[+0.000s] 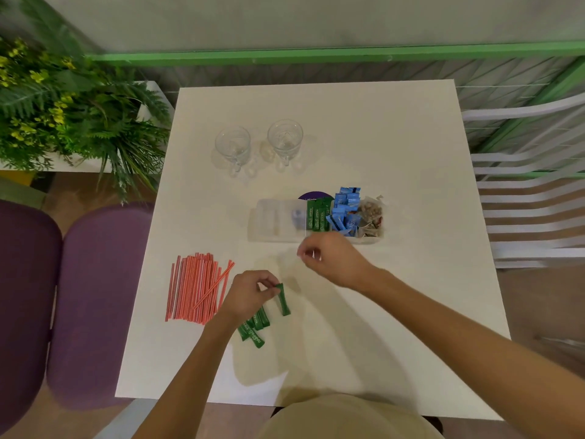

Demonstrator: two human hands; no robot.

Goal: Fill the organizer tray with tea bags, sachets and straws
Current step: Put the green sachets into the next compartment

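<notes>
You stand at the near edge of a big white table (pixel 411 153). Two purple chairs (pixel 95 296) sit on its left. Leafy plants (pixel 63 106) with small yellow flowers grow at the far left. A white chair (pixel 531 201) with slats sits on the right.

A pile of red straws (pixel 196 288) lies flat on the near left part of the table. The straws run near to far, and one lies slanted across the top of the pile.

The clear tray (pixel 272 220) sits in the middle of the table, a bit to the right. Its left part has no straws in it. Green sachets (pixel 318 217) stand in the next part. Blue sachets (pixel 345 210) stand to their right. Tea bags (pixel 372 217) fill the right end. A purple round thing (pixel 315 195) peeks out just behind the tray.

Two glasses (pixel 233 144) stand side by side at the far left of the tray, well apart from it.

Your right hand (pixel 332 261) hangs over the table just near the tray, below the green sachets. Its fingers are curled in. You cannot tell if it has anything in it.

Your left hand (pixel 250 293) is just right of the straws. Its thumb and fingers pinch the far end of one sachet (pixel 284 299), a green one.

A few loose sachets (pixel 253 327), also green, lie in a small heap on the table, partly under your left wrist.
</notes>
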